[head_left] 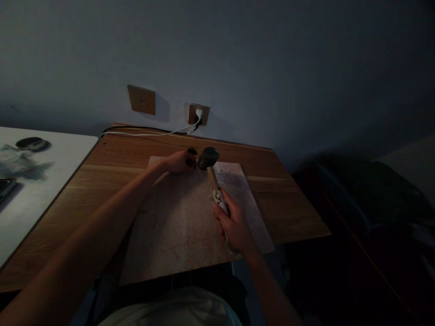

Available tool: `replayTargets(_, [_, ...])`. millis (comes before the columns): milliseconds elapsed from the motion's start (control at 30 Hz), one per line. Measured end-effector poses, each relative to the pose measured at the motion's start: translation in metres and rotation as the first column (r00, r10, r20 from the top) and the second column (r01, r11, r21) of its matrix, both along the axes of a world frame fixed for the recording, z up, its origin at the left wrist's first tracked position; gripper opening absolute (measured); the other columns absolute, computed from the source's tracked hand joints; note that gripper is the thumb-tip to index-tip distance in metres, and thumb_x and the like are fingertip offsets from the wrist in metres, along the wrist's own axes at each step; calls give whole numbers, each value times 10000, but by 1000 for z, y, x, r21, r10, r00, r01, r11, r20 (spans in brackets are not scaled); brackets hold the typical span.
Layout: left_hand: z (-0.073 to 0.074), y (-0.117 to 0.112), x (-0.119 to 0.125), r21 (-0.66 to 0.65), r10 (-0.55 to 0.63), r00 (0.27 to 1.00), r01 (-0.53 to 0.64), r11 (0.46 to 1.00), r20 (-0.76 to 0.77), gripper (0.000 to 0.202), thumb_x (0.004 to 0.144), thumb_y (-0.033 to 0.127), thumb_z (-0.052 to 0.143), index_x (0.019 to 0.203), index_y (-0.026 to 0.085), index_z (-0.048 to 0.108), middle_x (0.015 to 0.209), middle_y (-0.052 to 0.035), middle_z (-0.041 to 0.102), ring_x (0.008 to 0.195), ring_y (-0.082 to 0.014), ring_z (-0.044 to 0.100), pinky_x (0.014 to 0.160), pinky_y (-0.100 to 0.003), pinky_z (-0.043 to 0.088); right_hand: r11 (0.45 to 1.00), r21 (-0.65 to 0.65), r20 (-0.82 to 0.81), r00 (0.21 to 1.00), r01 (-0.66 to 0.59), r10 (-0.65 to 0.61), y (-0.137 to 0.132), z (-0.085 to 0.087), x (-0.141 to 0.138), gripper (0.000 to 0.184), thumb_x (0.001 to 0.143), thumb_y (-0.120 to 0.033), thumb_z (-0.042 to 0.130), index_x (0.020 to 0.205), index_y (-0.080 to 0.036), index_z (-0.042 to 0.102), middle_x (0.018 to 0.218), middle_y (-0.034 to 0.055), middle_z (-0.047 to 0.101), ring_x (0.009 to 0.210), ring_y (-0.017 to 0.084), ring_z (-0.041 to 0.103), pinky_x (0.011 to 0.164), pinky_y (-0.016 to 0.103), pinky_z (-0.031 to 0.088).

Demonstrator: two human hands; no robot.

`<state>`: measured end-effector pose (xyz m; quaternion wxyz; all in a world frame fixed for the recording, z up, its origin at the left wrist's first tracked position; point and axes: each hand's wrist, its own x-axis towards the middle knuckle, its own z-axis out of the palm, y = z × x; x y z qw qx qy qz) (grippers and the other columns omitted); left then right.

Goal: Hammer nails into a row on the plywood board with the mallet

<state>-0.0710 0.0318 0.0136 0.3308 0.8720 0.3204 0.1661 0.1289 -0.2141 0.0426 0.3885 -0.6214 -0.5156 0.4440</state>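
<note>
My right hand (233,222) is closed around the handle of a mallet (214,179). The mallet has a dark, rounded head and a wooden handle with a pale patterned wrap. Its head is raised near the far edge of a pale board (176,226). Just left of the mallet head, my left hand (178,162) is at the board's far edge with its fingers curled. A small dark object (192,151) shows at those fingers; dim light hides its kind.
The board lies on a wooden table (285,194) against a wall. A white cable (146,134) runs along the table's back to a wall socket (199,114). On the left, a white surface (50,185) holds a dark round item (32,144) and crumpled plastic (20,163).
</note>
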Motion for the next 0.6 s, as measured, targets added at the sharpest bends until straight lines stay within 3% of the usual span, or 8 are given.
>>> replayTargets(200, [-1,-3,1,4,41,999,-41,999,-1,243,749,289,723,945,156,781,817,5,715,821,-198,673,753,-258,496,1000,-19,118,993,-15,17,3,-5,-5,643,996,-399,575,1606,-208,504,572,-77,538,377,112,487,351,196,403])
replayTargets(600, [0,-3,1,-15,25,1000,-25,1000,16,182,767,265,737,922,182,786,826,6,720,822,-190,677,771,-250,501,1000,28,182,983,-3,-2,5,-4,-1,668,999,-429,575,1614,-178,498,529,-80,479,412,142,461,401,232,387])
